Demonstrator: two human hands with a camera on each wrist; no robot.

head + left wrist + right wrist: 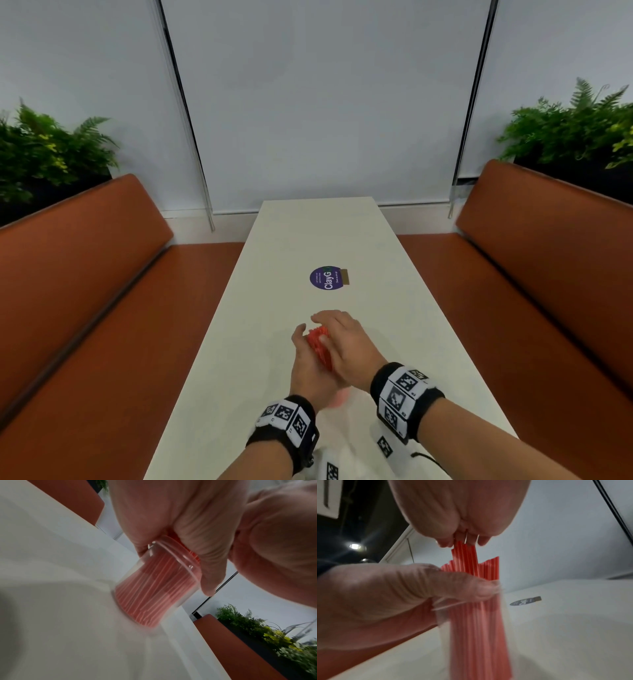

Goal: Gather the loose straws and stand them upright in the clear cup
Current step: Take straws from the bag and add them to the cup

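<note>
Cup [154, 588]: standing on worktop [308, 233], near sticker [326, 278], packed with straws [471, 574].
Left hand [308, 363]: fingers curling around cup.
Right hand [346, 346]: fingers pinching a few straws, lowering them.
Risk: tipping cup, spilling straws, if pushing sideways.

Both hands hide the clear cup [337, 399] (blurred in wrist views) overhead.

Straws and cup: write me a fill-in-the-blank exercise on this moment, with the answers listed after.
1. The straws are coloured ____.
2. The clear cup stands on the white ____.
3. The left hand holds the ____.
4. The right hand pinches a few straws by their ____ ends.

Missing words: red; table; cup; top
</note>
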